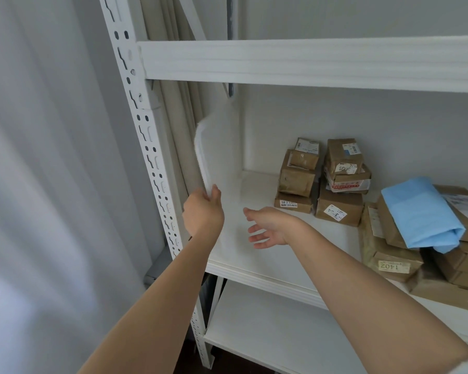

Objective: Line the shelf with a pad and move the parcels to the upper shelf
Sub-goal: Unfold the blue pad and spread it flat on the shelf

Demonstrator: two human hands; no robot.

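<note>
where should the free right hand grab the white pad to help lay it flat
Probably the soft white pad's raised top edge, reached from the right: the left hand already pinches its near edge, and it stands curled against the shelf's left side.

Soft even daylight, bright from left curtain (38,184); faint shadows under shelf beam (308,63); wide-angle bending at edges, slight overall softness, curtain blurred

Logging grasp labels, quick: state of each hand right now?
Left hand: grips the edge of the white pad, which stands up on the shelf.
Right hand: open, fingers spread, holding nothing.
</note>
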